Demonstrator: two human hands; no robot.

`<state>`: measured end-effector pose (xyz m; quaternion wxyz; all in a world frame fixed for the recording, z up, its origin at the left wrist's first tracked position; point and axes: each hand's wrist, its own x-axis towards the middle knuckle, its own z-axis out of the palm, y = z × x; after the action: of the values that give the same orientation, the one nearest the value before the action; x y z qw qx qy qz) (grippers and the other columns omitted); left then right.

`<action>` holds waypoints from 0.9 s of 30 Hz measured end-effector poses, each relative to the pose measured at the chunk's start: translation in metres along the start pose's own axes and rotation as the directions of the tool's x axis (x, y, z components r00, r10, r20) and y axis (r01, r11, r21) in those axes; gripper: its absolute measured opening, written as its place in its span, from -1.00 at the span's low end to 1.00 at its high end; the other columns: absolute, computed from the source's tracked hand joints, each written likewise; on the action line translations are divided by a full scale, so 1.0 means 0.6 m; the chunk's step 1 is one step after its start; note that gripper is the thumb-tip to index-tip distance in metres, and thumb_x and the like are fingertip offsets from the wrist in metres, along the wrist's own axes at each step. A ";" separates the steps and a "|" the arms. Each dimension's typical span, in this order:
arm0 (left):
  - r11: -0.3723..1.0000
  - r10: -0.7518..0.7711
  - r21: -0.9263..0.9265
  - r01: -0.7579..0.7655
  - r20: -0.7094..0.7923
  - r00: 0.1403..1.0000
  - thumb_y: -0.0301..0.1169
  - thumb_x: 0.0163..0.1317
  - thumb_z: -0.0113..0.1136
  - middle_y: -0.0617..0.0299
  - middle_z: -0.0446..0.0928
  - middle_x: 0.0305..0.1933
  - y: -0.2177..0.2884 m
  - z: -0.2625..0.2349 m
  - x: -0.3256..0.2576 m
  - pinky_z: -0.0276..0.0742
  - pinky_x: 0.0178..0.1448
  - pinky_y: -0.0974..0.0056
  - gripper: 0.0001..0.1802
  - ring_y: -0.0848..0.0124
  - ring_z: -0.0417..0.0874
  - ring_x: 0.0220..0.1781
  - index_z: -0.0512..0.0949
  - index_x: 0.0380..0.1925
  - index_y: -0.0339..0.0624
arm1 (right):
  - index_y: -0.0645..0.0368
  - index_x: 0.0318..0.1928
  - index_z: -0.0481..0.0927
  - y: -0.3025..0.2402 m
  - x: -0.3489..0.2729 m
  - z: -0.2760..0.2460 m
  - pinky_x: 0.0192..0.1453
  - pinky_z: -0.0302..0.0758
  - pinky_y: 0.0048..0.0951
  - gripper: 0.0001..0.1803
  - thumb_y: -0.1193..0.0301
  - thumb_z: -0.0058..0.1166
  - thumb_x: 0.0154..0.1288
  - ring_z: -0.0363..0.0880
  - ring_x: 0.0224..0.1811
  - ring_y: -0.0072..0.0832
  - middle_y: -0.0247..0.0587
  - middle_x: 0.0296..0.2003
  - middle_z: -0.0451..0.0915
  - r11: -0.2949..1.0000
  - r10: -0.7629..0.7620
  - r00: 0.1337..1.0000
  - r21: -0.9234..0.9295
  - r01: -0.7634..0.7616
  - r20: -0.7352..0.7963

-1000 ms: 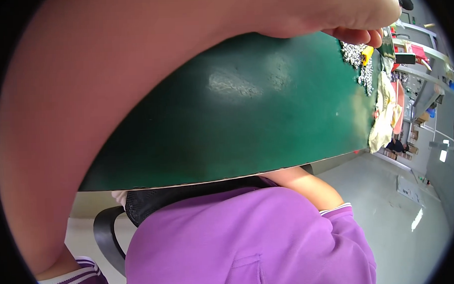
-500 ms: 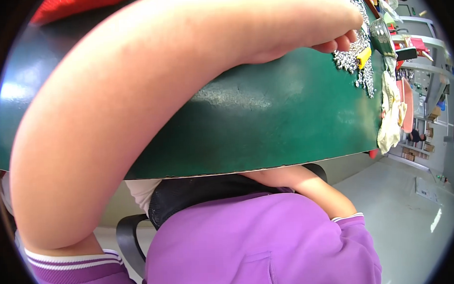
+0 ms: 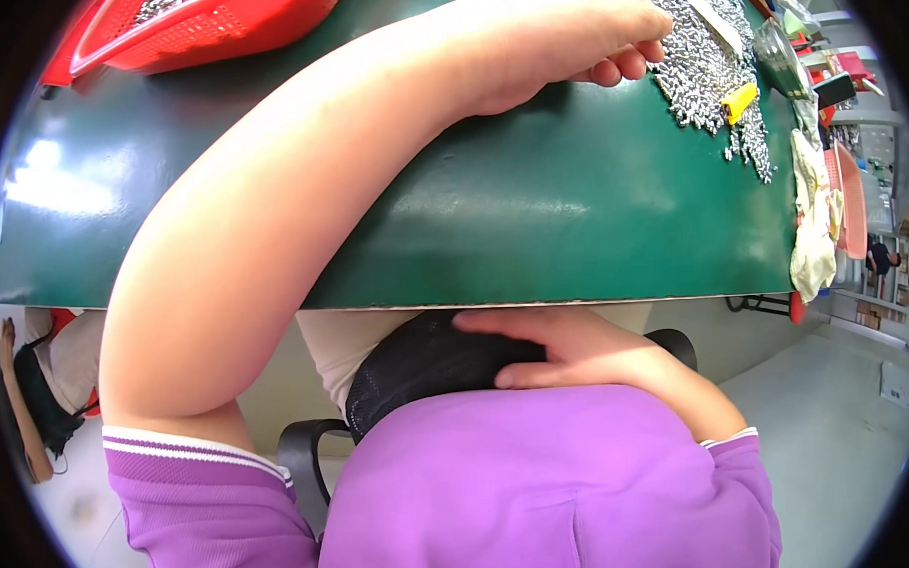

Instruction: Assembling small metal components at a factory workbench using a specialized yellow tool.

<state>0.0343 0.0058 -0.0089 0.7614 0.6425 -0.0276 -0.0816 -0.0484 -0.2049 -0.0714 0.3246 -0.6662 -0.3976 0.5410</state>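
My left hand [image 3: 601, 34] is over the green tabletop, at the left edge of a spread pile of small silvery metal parts [image 3: 698, 80]. Its fingers are curled in, and whatever they may hold is hidden. A yellow piece [image 3: 740, 103] lies on the near part of the pile, and a pale flat strip [image 3: 707, 15] crosses it farther back. Below the table edge, my right hand [image 3: 577, 345] rests on the dark cloth over my lap, thumb and fingers apart, with nothing in it.
A red perforated basket [image 3: 215, 32] with metal parts in it stands at the far left. Along the right side are a clear jar [image 3: 779, 60], a dark phone-like slab [image 3: 834, 90], a cream cloth [image 3: 812, 211] and a pink basket [image 3: 850, 205]. Another person's arm [image 3: 23, 409] shows at left.
The view has shifted, bringing the red basket and more of the pile into sight. My left hand sits farther left of the yellow piece. My right hand has come out from under the table edge.
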 end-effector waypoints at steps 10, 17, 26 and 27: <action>0.998 0.035 0.049 -0.035 -0.004 0.999 -0.30 0.25 0.06 0.32 0.49 -0.51 0.007 -0.007 -0.005 0.40 -0.36 0.49 -0.81 0.58 0.44 -0.49 0.49 -0.41 -0.21 | -0.03 0.16 0.53 0.031 0.022 0.017 0.40 0.27 -0.12 -0.57 0.34 0.11 0.25 0.33 0.32 -0.20 -0.19 0.25 0.41 0.766 -0.446 0.881 -0.442 0.466 0.157; 0.999 0.031 0.034 -0.031 -0.002 1.000 -0.29 0.24 0.05 0.31 0.49 -0.53 0.006 0.000 -0.007 0.40 -0.37 0.46 -0.80 0.55 0.44 -0.51 0.49 -0.43 -0.19 | -0.04 0.09 0.59 0.038 0.025 0.029 0.40 0.28 -0.13 -0.63 0.36 0.12 0.25 0.37 0.29 -0.24 -0.18 0.22 0.44 0.769 -0.491 0.865 -0.416 0.486 0.104; 0.996 -0.018 0.092 0.021 -0.032 0.999 -0.27 0.25 0.03 0.29 0.50 -0.51 0.000 -0.005 -0.016 0.40 -0.38 0.42 -0.77 0.53 0.45 -0.49 0.50 -0.40 -0.21 | 0.08 -0.09 0.66 0.046 0.023 0.030 0.29 0.41 -0.11 -0.75 0.42 0.16 0.20 0.49 0.19 -0.18 -0.22 -0.02 0.63 0.811 -0.551 0.834 -0.214 0.544 0.034; 0.995 0.010 0.097 -0.007 -0.029 1.000 -0.27 0.25 0.03 0.29 0.50 -0.51 0.007 -0.004 -0.016 0.41 -0.38 0.41 -0.77 0.53 0.45 -0.49 0.50 -0.40 -0.21 | 0.12 -0.12 0.68 0.034 0.019 0.027 0.30 0.39 -0.08 -0.79 0.44 0.18 0.21 0.52 0.16 -0.19 -0.22 -0.09 0.67 0.822 -0.548 0.836 -0.171 0.543 0.016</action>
<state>0.0258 0.0104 -0.0045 0.7299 0.6798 -0.0231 -0.0677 -0.0598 -0.2049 -0.0978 0.4146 -0.5588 -0.6103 0.3787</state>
